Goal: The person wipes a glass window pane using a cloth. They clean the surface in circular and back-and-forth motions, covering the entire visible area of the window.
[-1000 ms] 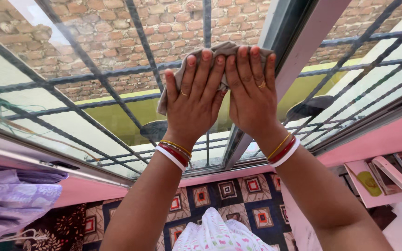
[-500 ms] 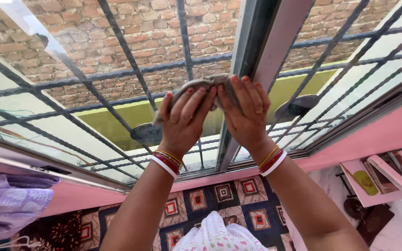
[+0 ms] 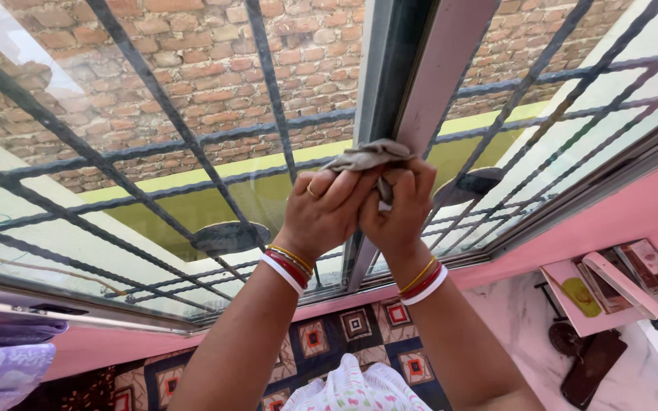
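Observation:
Both my hands are raised together in front of a sliding glass window [image 3: 154, 152], just left of its upright metal frame [image 3: 420, 84]. My left hand [image 3: 325, 213] and my right hand [image 3: 397, 209] bunch a grey-brown cloth [image 3: 367, 157] between their fingers, knuckles touching. The cloth sits crumpled on top of both hands, close to the glass. Each wrist wears red, gold and white bangles. Dark iron bars [image 3: 268, 84] run behind the pane.
A brick wall [image 3: 215, 53] and a yellow-green ledge show outside the glass. Below are a pink wall [image 3: 618, 213], a patterned quilt [image 3: 344, 335], a purple cloth [image 3: 1, 365] at left, and a pink shelf [image 3: 595, 289] with small items at right.
My hands have slid down the glass and closed. The cloth, earlier pressed flat under open palms, is now gathered into a bunch between both hands.

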